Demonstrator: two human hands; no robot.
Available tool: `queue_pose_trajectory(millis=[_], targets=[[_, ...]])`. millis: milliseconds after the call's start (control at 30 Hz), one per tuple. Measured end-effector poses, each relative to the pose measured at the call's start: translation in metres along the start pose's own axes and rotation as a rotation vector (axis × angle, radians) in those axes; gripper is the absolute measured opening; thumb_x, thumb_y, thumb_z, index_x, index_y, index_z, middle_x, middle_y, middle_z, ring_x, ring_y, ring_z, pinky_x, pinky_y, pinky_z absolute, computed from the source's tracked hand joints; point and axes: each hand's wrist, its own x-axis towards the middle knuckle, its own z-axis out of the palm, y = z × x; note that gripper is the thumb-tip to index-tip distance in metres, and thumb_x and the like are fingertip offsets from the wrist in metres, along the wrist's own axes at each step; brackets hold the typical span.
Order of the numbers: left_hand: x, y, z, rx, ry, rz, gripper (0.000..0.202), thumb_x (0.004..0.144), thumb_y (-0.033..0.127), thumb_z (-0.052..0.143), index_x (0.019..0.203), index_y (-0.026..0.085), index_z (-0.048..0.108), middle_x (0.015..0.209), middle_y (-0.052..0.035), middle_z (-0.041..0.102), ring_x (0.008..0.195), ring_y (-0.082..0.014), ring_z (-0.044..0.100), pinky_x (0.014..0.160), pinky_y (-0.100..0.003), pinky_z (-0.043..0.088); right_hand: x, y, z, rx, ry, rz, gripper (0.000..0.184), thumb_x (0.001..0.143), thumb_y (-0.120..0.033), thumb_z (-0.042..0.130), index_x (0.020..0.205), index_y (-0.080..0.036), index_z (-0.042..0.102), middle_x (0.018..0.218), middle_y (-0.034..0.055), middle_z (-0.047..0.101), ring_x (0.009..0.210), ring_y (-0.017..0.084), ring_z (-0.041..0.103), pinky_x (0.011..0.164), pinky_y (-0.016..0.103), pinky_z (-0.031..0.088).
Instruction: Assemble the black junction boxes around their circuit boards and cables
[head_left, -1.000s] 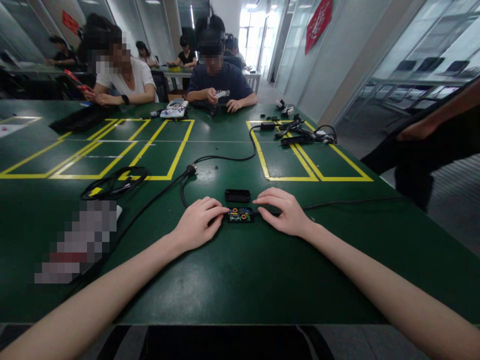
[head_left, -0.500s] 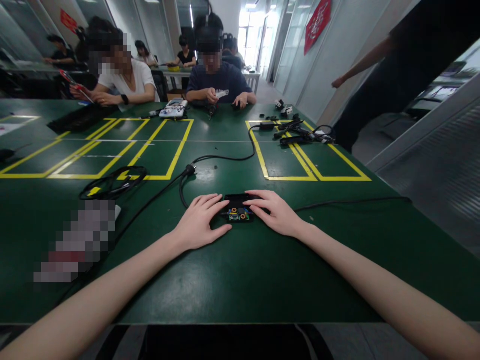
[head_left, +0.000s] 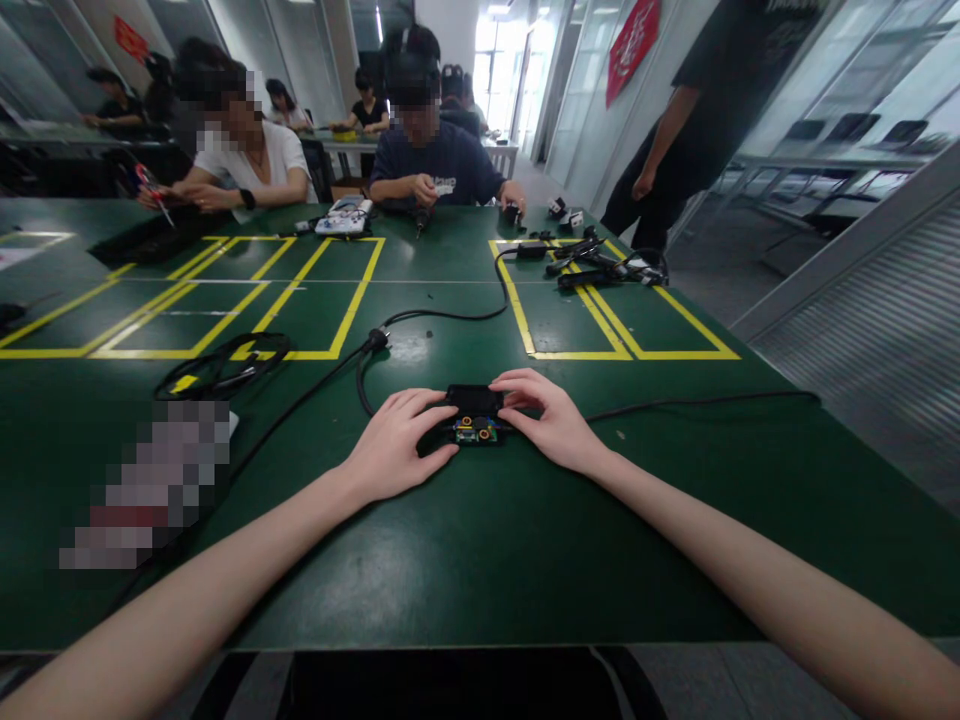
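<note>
A small opened power adapter lies on the green table in front of me. Its circuit board (head_left: 478,433), with two copper-wound coils, is exposed in the near half of the casing. Just behind the board, a black plastic cover (head_left: 475,400) is held tilted. My left hand (head_left: 401,440) grips the cover's left end, with the thumb stretched towards the board's near left corner. At the right end, my right hand (head_left: 551,420) has the cover between thumb and fingers. Black cords run out from under both hands; whether the cover touches the board's casing is hard to tell.
A black plug and cord (head_left: 377,340) lie beyond my left hand, and a coiled cable (head_left: 225,365) lies further left. A blurred-out object (head_left: 154,480) rests by my left forearm. Adapters and cables (head_left: 600,265) are heaped at far right. Co-workers sit opposite; another person stands at right.
The black cover has tilted up, showing more of its dark face. My right fingers have risen slightly with it. Across the table, a co-worker's hand moved right; the standing person moved further back.
</note>
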Motion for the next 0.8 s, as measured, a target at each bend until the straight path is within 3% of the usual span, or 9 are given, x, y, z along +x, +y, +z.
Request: queue_pose_trajectory(millis=[233, 500, 800], targets=[[-0.0005, 0.0004, -0.0003, 0.008, -0.006, 0.001, 0.04, 0.093, 0.03, 0.073, 0.131, 0.019, 0.068, 0.137, -0.0165, 0.068, 0.126, -0.0338, 0.065, 0.108, -0.056, 0.054, 0.0002, 0.0034, 0.0005, 0.002, 0.017, 0.032, 0.039, 0.09, -0.016, 0.068, 0.128, -0.025, 0.074, 0.127, 0.0087, 0.063, 0.093, 0.017, 0.073, 0.093, 0.039, 0.066], [-0.0003, 0.0008, -0.0024, -0.004, -0.006, 0.003, 0.037, 0.092, 0.028, 0.073, 0.128, 0.02, 0.07, 0.135, -0.0158, 0.069, 0.124, -0.0339, 0.065, 0.108, -0.058, 0.052, 0.0017, 0.0047, -0.0015, 0.026, -0.009, 0.086, 0.036, 0.088, -0.017, 0.07, 0.123, -0.023, 0.072, 0.11, 0.0062, 0.076, 0.097, 0.021, 0.076, 0.096, 0.043, 0.064], [-0.0004, 0.0011, -0.0026, -0.008, 0.006, 0.023, 0.031, 0.094, 0.029, 0.072, 0.123, 0.02, 0.074, 0.135, -0.0168, 0.068, 0.122, -0.0343, 0.066, 0.106, -0.059, 0.054, 0.0023, -0.0004, -0.0004, 0.052, -0.029, 0.065, 0.029, 0.089, -0.018, 0.066, 0.118, -0.022, 0.068, 0.111, 0.0062, 0.077, 0.1, 0.021, 0.076, 0.095, 0.042, 0.063]])
